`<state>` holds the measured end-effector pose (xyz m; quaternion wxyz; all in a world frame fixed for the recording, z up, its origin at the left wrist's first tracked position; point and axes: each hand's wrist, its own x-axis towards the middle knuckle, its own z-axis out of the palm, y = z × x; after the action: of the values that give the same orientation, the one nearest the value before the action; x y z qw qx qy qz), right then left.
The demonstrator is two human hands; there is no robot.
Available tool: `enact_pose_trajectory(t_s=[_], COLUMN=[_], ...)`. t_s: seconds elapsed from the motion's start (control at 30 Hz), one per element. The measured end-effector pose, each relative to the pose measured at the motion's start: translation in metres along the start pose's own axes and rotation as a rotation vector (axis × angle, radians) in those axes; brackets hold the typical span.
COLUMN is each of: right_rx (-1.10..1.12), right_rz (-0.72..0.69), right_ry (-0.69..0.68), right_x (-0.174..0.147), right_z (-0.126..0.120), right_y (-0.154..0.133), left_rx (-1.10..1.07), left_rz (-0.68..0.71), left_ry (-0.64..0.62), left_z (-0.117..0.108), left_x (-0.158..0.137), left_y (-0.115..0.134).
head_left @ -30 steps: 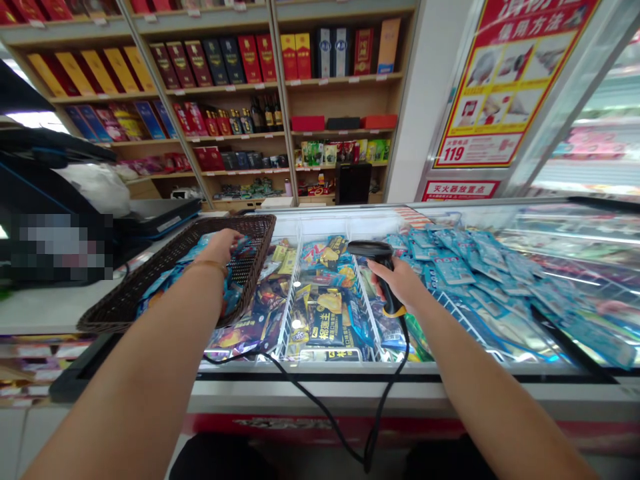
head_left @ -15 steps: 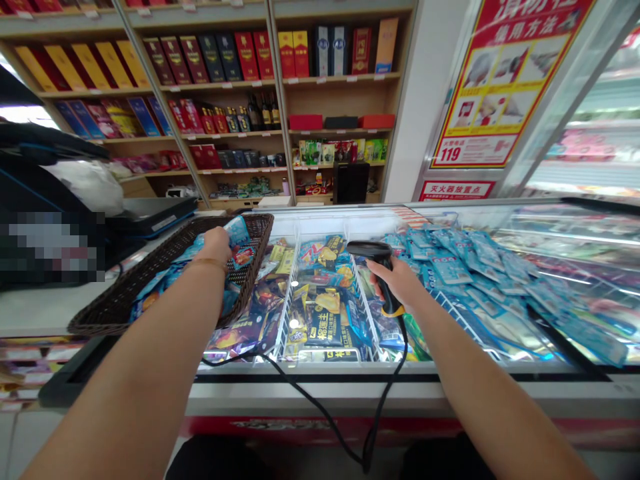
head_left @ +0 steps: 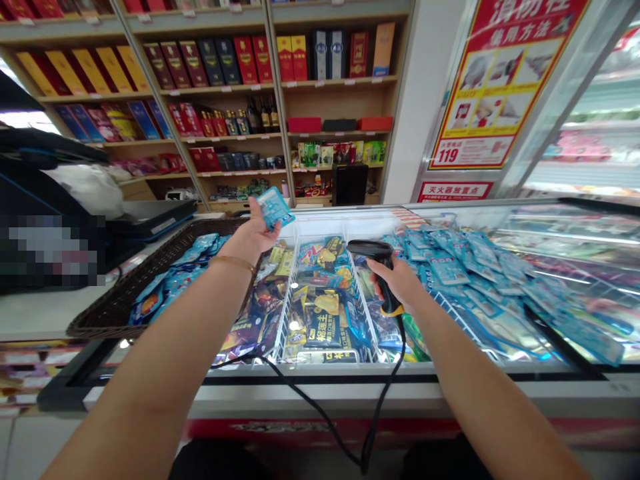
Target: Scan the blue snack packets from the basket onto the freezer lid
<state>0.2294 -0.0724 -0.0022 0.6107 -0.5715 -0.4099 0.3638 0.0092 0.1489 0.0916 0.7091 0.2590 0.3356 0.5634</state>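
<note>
My left hand (head_left: 261,228) grips a small blue snack packet (head_left: 275,207) between thumb and fingers, raised above the freezer's far left part. Its printed side faces up towards me. Left of that hand, a dark brown wicker basket (head_left: 100,308) holds several more blue packets (head_left: 173,283), partly hidden by my forearm. My right hand (head_left: 397,283) is wrapped round the handle of a black barcode scanner (head_left: 373,251) with yellow trim, its head turned left. From the handle a black cable (head_left: 320,400) loops down over the freezer's front edge.
The chest freezer (head_left: 320,387) holds frozen packs (head_left: 323,320) between white wire dividers. A heap of blue packets (head_left: 465,260) lies on the glass at right. A black checkout machine (head_left: 45,193) stands at left. Shelves of boxes (head_left: 215,63) line the back wall.
My left hand has come up out of the basket and moved right, carrying one blue packet. My right hand and the scanner have stayed almost still.
</note>
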Motion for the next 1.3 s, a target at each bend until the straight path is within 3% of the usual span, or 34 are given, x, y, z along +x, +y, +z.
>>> enact_pose_trajectory(t_s=[0.1, 0.17, 0.33, 0.47, 0.53, 0.63, 0.8, 0.87, 0.97, 1.2, 1.3], right_rx=[0.003, 0.011, 0.021, -0.007, -0.024, -0.030, -0.074, -0.086, -0.086, -0.109, -0.101], right_rz=[0.011, 0.016, 0.009, 0.032, 0.033, 0.016, 0.034, 0.046, 0.038, 0.052, 0.044], right_ry=[0.007, 0.014, 0.042, 0.034, 0.030, 0.039, 0.045, 0.032, 0.031, 0.027, 0.012], right_x=[0.000, 0.001, 0.003, 0.002, 0.001, 0.001, 0.001, 0.000, -0.001, -0.002, -0.002], right_z=[-0.002, -0.003, -0.005, -0.005, -0.004, -0.003, 0.000, 0.000, 0.000, 0.000, 0.001], right_y=[-0.002, -0.002, -0.003, -0.003, -0.002, 0.001, 0.002, 0.002, 0.002, 0.002, 0.003], left_rx=[0.061, 0.157, 0.618, 0.992, 1.131, 1.223, 1.255, 1.237, 1.177, 0.684, 0.579], left_rz=[-0.090, -0.057, 0.318, 0.647, 0.715, 0.676, 0.558, 0.472, 0.468, 0.350, 0.343], left_ry=[0.026, 0.032, -0.037, -0.106, -0.169, -0.262, -0.364, -0.348, -0.327, -0.361, -0.312], left_z=[0.017, 0.022, 0.004, -0.023, -0.033, -0.041, -0.043, -0.045, -0.047, -0.044, -0.045], left_x=[-0.015, -0.022, -0.023, -0.010, -0.006, -0.003, -0.004, -0.004, -0.004, -0.001, 0.001], left_y=[-0.028, -0.050, -0.098, -0.116, -0.118, -0.118, -0.113, -0.111, -0.105, -0.106, -0.113])
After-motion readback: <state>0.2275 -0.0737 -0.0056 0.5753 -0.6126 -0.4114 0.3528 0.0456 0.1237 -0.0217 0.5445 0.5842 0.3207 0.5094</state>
